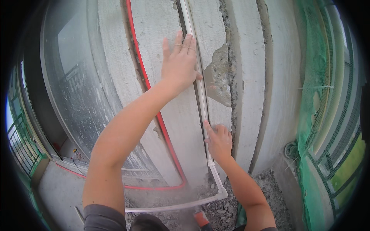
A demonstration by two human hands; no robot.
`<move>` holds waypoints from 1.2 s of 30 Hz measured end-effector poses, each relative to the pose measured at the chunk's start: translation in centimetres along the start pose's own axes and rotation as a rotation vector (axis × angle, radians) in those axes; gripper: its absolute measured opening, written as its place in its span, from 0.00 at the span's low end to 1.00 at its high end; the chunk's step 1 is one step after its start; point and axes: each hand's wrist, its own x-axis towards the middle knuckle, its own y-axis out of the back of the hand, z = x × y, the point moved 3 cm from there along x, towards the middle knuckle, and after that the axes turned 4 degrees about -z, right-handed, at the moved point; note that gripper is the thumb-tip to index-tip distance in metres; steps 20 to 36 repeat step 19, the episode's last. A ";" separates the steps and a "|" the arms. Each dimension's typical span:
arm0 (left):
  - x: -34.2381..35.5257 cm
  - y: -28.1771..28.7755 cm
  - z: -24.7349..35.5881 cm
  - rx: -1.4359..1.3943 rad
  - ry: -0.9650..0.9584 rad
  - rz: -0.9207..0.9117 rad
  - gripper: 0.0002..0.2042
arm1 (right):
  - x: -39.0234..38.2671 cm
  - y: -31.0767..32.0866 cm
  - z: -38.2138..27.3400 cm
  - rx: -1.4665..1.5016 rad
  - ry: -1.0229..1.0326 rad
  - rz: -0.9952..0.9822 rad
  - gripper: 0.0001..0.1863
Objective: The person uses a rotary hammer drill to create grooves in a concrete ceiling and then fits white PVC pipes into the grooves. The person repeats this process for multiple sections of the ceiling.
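A long white plastic pipe (203, 98) runs down the grey wall in a narrow chased groove. My left hand (179, 63) lies against the wall beside its upper part, fingers stretched out and apart, with the thumb across the pipe. Lower down, my right hand (219, 144) touches the same pipe with index finger and thumb, its other fingers loosely bent on the wall. Below that hand, a white fitting (210, 162) joins a short piece to an elbow (222, 193). From the elbow, a white pipe (173, 207) runs left along the floor.
A red pipe (163, 131) follows another groove at left and bends along the floor. More cut grooves (266, 77) and a broken patch (219, 79) mark the wall. Rubble (266, 188) covers the floor at its base. Green netting (311, 115) hangs right; a dusty glass panel (81, 69) stands left.
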 end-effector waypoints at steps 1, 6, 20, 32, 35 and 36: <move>0.0 -0.1 0.6 0.040 0.016 -0.030 0.58 | 0.0 0.1 0.1 -0.002 -0.002 0.000 0.50; 0.4 -0.5 1.7 0.231 0.057 -0.045 0.57 | 0.0 0.1 -0.3 0.012 0.006 0.003 0.49; 0.5 -1.9 1.3 0.103 0.073 -0.062 0.57 | -0.1 -0.2 0.6 0.013 -0.015 -0.014 0.48; 0.5 -1.9 1.3 0.103 0.073 -0.062 0.57 | -0.1 -0.2 0.6 0.013 -0.015 -0.014 0.48; 0.5 -1.9 1.3 0.103 0.073 -0.062 0.57 | -0.1 -0.2 0.6 0.013 -0.015 -0.014 0.48; 0.5 -1.9 1.3 0.103 0.073 -0.062 0.57 | -0.1 -0.2 0.6 0.013 -0.015 -0.014 0.48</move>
